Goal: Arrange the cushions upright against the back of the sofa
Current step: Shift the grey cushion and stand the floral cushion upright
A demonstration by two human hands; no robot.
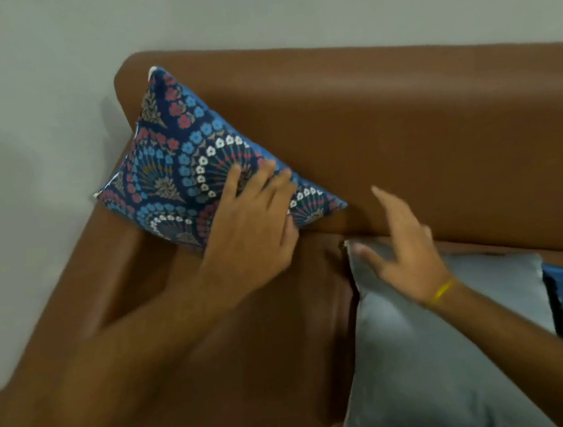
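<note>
Left hand: yours, flat and open, pressing the patterned cushion into the sofa corner so it stands.
Right hand: open, empty, fingers spread over the grey cushion.

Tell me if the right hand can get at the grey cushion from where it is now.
Probably yes. The right hand hovers open just above the grey cushion, fingers spread near its upper corner, with nothing between them. The left hand is busy on the patterned cushion, clear of the way.
</note>
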